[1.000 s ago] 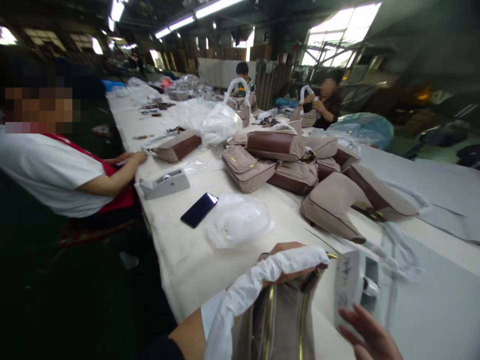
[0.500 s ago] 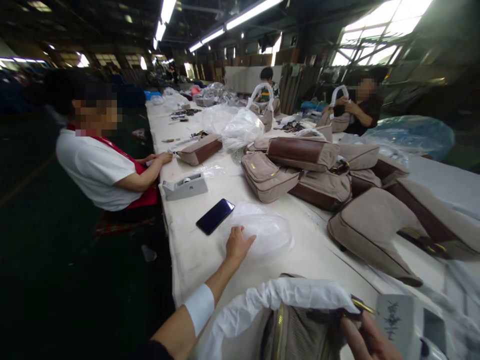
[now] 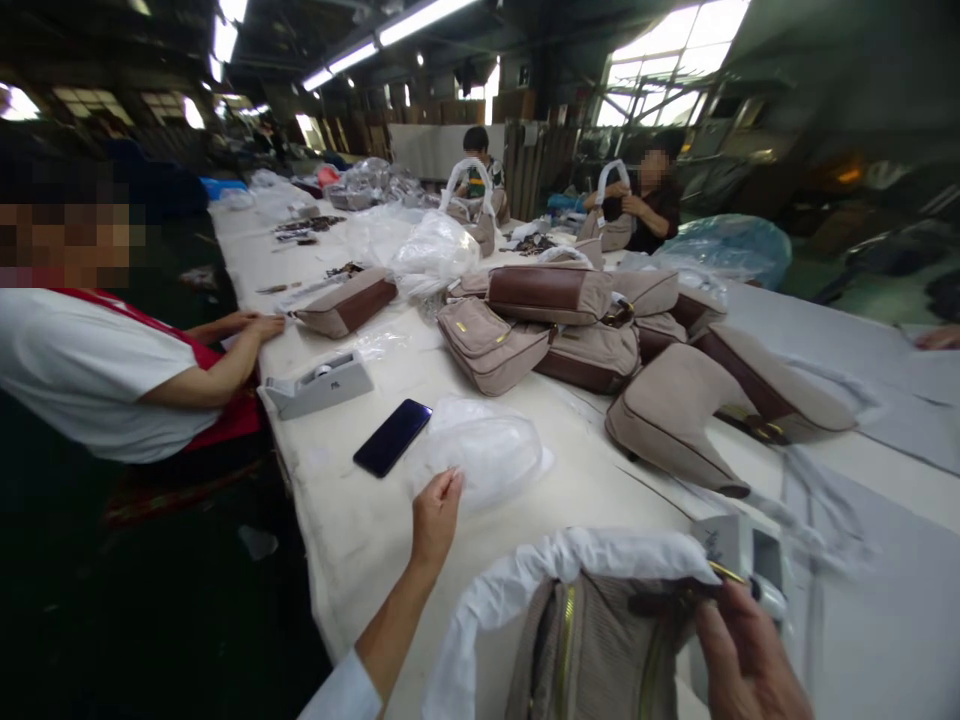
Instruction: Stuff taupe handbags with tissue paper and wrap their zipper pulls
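Beside the white translucent plastic point(image 3: 487, 452), my left hand point(image 3: 437, 515) has its thumb and fingers pinched together on the near left edge of that thin sheeting. My right hand point(image 3: 750, 650) grips a taupe handbag point(image 3: 600, 640) at the end of its strap, near a gold-coloured metal fitting. The bag's handle point(image 3: 585, 550) is wrapped in crinkled white material and arches over the top. A gold zipper runs down the bag, whose lower part is cut off by the frame. A black phone point(image 3: 393, 437) lies just left of the plastic.
Several taupe and brown handbags point(image 3: 551, 293) are piled at the middle right. A grey tape dispenser point(image 3: 322, 385) stands near the left table edge, close to a co-worker point(image 3: 150, 370); another dispenser point(image 3: 739, 560) is behind my right hand. Two people work at the far side.
My left hand's spread fingers have closed into a pinch at the plastic's edge, and the hand has drawn back slightly. The view has turned right. My right hand still holds the handbag.
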